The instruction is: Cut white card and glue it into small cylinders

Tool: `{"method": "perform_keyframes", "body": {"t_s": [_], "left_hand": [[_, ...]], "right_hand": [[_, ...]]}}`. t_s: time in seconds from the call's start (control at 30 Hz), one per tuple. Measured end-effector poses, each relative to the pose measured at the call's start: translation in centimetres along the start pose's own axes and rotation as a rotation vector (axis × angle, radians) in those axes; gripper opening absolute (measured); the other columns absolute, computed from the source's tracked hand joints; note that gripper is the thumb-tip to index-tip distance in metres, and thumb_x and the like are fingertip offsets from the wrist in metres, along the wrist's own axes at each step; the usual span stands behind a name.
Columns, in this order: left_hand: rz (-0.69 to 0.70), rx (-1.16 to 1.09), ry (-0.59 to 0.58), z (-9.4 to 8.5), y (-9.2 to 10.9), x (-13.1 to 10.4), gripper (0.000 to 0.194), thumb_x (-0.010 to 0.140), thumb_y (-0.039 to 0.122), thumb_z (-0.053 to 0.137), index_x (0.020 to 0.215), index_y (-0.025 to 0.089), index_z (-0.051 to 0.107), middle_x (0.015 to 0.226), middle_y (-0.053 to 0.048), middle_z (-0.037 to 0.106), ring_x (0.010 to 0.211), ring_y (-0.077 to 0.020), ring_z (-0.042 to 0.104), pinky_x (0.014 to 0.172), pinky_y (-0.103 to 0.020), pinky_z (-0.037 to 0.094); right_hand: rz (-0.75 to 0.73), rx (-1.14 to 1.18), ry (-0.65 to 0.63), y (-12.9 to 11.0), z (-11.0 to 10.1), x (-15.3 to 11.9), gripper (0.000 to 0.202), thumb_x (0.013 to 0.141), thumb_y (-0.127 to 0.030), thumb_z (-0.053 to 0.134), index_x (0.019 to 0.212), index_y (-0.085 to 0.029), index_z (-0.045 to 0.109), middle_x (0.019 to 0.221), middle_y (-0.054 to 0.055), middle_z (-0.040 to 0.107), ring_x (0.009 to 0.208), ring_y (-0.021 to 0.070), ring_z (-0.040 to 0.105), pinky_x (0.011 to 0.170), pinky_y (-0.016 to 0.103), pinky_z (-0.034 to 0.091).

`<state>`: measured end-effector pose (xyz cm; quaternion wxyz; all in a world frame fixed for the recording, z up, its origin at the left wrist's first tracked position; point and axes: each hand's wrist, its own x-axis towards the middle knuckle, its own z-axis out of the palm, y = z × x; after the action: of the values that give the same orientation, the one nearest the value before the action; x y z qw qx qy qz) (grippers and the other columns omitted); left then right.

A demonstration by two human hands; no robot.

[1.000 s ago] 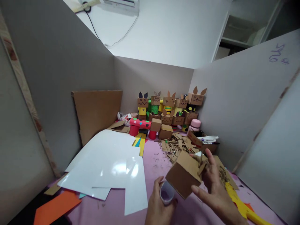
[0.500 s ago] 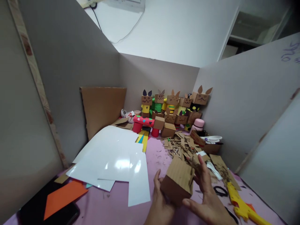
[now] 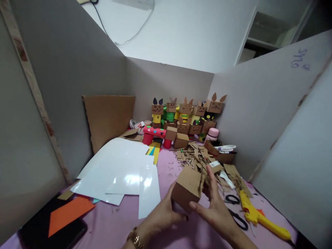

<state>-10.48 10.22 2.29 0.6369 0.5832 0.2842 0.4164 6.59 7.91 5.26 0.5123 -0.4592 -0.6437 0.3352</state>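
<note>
The left hand [image 3: 166, 214] cups the left side of a small cardboard box [image 3: 186, 185], its thumb stretched out below; the right hand [image 3: 216, 211] grips the box from the right, thumb at the lower near edge and fingers raised along the far side. The box is tilted, held between both hands above the near middle of the pink-purple tabletop [image 3: 166, 169]. A gold-coloured band [image 3: 136, 238] circles the left wrist. Near right lie black-handled scissors [image 3: 233, 203] and, just beside them, a yellow glue gun [image 3: 255, 216]. To the left spread glossy white sheets [image 3: 116, 173], with an orange sheet [image 3: 70, 212] nearer, over a black flat object [image 3: 72, 235]. Beyond the box lies a heap of cardboard scraps [image 3: 194, 154]; farther off stand a red spotted figure [image 3: 155, 131], eared cardboard-headed figures [image 3: 185, 108] and a pink bottle [image 3: 213, 133].
</note>
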Motion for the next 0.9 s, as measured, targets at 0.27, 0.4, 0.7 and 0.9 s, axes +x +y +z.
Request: {"method": "perform_keyframes", "body": {"t_s": [0.27,0.4,0.7,0.9], "left_hand": [[-0.047,0.019,-0.011,-0.7,-0.6,1.1,0.059,0.057,0.003,0.061,0.114,0.015,0.053,0.093,-0.003,0.065,0.082,-0.0177,0.057,0.069,-0.026,0.04],[-0.014,0.075,0.019,-0.5,-0.4,1.2,0.046,0.058,0.004,0.062,0.102,0.015,0.059,0.087,-0.002,0.065,0.083,-0.0186,0.056,0.07,-0.026,0.041],[-0.018,0.127,0.071,0.2,-0.3,1.3,0.05,0.058,0.008,0.065,0.107,0.015,0.055,0.086,-0.004,0.066,0.074,-0.0182,0.057,0.061,-0.025,0.043],[0.071,0.144,0.058,0.0,-1.0,1.1,0.063,0.058,0.009,0.07,0.118,0.02,0.05,0.105,-0.006,0.064,0.093,-0.0231,0.057,0.074,-0.029,0.045]], "right_hand": [[0.029,0.295,0.027,-2.5,-1.6,1.7,0.105,0.074,-0.041,0.07,0.143,-0.029,-0.008,0.138,0.014,0.044,0.118,0.0246,0.05,0.101,0.045,0.035],[-0.011,0.246,-0.003,-1.9,-1.3,1.2,0.106,0.071,-0.039,0.072,0.143,-0.029,-0.006,0.141,0.013,0.04,0.12,0.0246,0.048,0.102,0.045,0.033],[-0.037,0.024,-0.03,0.7,-0.6,0.2,0.12,0.059,-0.044,0.077,0.144,-0.03,-0.006,0.151,0.012,0.017,0.132,0.0306,0.031,0.105,0.049,0.027],[-0.022,0.005,0.005,0.7,-0.5,-0.3,0.114,0.061,-0.049,0.074,0.144,-0.026,-0.002,0.148,0.015,0.024,0.132,0.0321,0.03,0.105,0.05,0.028]]}}
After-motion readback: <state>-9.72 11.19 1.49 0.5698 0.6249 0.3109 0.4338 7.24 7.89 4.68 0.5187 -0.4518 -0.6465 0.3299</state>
